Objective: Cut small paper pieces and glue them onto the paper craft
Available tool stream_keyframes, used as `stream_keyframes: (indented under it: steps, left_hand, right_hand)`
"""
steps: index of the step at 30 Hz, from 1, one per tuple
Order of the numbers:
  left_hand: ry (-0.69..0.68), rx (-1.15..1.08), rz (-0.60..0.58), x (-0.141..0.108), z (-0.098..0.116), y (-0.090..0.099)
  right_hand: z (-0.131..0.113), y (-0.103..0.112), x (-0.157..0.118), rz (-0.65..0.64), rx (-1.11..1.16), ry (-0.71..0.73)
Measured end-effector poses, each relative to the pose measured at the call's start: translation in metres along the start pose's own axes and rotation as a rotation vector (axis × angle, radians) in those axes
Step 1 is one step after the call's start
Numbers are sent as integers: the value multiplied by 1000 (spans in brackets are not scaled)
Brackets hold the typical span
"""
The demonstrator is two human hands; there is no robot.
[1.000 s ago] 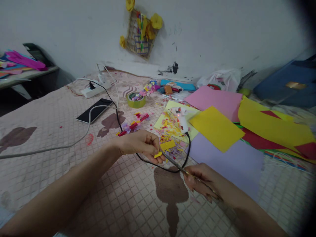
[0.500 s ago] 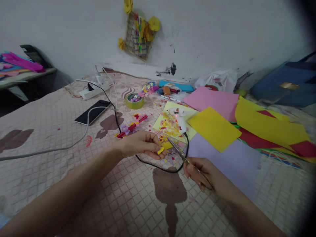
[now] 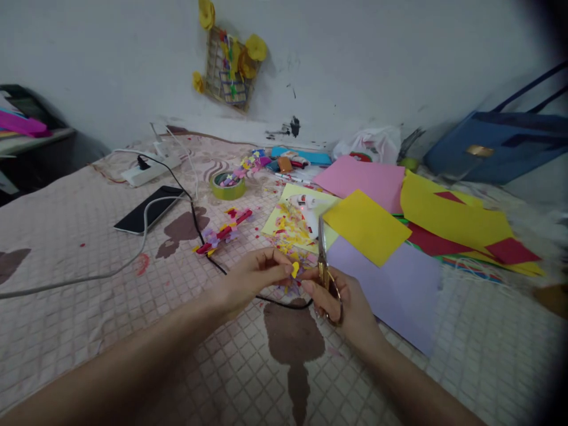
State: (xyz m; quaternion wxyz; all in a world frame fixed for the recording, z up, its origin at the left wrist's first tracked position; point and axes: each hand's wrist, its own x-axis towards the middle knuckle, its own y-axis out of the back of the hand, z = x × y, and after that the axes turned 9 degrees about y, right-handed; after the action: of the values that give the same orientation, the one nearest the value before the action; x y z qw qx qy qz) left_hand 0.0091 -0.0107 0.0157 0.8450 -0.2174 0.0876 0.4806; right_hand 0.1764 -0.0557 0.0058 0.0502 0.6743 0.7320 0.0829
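Note:
Between the thumb and fingers of my left hand (image 3: 260,275) is a small yellow paper piece (image 3: 295,270). My right hand (image 3: 344,299) is closed around the gold handles of a pair of scissors (image 3: 322,242), whose blades point away from me. My right fingertips reach up to the yellow piece; whether they touch it I cannot tell. Behind my hands, coloured paper scraps (image 3: 288,231) lie over a pale yellow sheet (image 3: 276,220). On that sheet rests a white glue gun (image 3: 310,216) with a small red light. A red stick with paper flowers (image 3: 225,232) lies to the left.
A black cord (image 3: 284,305) loops under my hands. Yellow paper (image 3: 368,228), pink paper (image 3: 366,180) and lilac paper (image 3: 394,290) spread at right. Toward the back left are a tape roll (image 3: 228,190), a phone (image 3: 148,208) and a power strip (image 3: 148,170). A blue bag (image 3: 501,142) stands far right.
My right hand has come left to the yellow piece, and the scissors now point more upright. The yellow piece has turned in my left fingers. The whole view has shifted slightly right.

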Motion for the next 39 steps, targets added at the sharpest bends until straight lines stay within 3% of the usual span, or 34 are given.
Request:
stream_keyframes:
  steps: [7, 14, 20, 24, 29, 32, 39]
  left_hand:
    - [-57, 56, 15, -2, -8, -8]
    - [10, 129, 26, 0, -8, -6]
    - [-125, 327, 0, 0, -5, -3]
    - [-91, 390, -17, 0, -4, -2]
    - [32, 287, -43, 0, -2, -2]
    - [35, 219, -13, 0, 1, -1]
    - [-75, 87, 104, -2, 5, 0]
  right_hand:
    - [0, -9, 0, -18, 25, 23]
    - [-3, -1, 5, 30, -31, 20]
    - [2, 3, 5, -115, 9, -20]
    - [1, 3, 4, -113, -6, -10]
    - [-1, 5, 5, -19, -50, 19]
    - [1, 5, 2, 15, -20, 36]
    - [-3, -2, -11, -133, 53, -29]
